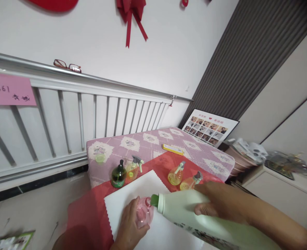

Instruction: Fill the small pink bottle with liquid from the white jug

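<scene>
My left hand [127, 222] is wrapped round a small clear pink bottle [145, 217] above a white scallop-edged mat [122, 199]. From the right, my right hand [215, 203] grips a large pale green jug-like bottle [181, 205], tilted nearly level. Its green spout [154, 200] meets the pink bottle's mouth; whether liquid flows I cannot tell. Beyond the mat stand a dark green pump bottle [118, 176] and a clear spray bottle [131, 172]. Two spray bottles with yellow liquid, one upright [175, 175] and one partly behind my right hand [187, 183], are on the right.
A red cloth [98, 208] lies over the patterned tablecloth [150, 138]. On the table are a yellow flat case [172, 149] and a pale green round piece [100, 158]. A white radiator [88, 111] with glasses [67, 66] on top runs behind. A photo board [210, 126] leans at the back right.
</scene>
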Action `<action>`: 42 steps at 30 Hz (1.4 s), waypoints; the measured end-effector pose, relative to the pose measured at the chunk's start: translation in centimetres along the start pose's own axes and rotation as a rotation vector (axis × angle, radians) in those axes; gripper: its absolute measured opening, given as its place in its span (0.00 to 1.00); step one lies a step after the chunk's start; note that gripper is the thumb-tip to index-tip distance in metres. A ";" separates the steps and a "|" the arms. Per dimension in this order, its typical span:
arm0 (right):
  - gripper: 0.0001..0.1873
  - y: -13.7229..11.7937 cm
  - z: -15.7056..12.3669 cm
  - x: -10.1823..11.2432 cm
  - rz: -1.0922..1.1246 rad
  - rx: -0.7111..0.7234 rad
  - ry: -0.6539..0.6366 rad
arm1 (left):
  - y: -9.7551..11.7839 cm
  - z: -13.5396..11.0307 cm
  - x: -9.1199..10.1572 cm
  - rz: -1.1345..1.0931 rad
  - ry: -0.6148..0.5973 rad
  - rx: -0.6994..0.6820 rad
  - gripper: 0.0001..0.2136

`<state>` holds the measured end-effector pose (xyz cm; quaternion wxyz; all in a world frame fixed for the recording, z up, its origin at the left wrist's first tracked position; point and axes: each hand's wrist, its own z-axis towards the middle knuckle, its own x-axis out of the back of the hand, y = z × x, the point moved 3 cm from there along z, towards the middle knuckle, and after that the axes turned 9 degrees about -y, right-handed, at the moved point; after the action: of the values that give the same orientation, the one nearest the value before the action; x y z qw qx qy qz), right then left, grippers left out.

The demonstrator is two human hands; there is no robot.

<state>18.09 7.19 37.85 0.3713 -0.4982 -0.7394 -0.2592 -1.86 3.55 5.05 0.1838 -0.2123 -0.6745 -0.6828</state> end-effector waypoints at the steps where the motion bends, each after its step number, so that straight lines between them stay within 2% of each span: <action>1: 0.17 -0.1 -0.1 0.1 0.002 -0.004 0.000 | 0.0 0.0 0.0 -0.003 -0.004 -0.001 0.43; 20: 0.19 -0.4 -0.5 0.2 0.008 0.004 0.020 | -0.4 0.1 -0.2 0.002 -0.001 -0.019 0.43; 28: 0.18 -0.2 -0.3 0.2 0.015 -0.011 0.018 | 0.3 -0.2 0.1 -0.010 0.021 -0.020 0.42; 34: 0.18 -0.5 -0.5 0.3 0.019 0.003 0.026 | -0.4 -0.1 -0.1 -0.006 0.046 -0.046 0.42; 42: 0.18 -0.5 -0.5 0.1 0.009 -0.001 0.020 | 0.0 0.0 0.0 -0.004 0.004 -0.011 0.43</action>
<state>17.77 6.69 38.28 0.3796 -0.4992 -0.7333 -0.2626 -1.88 3.50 5.11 0.1826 -0.2105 -0.6709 -0.6872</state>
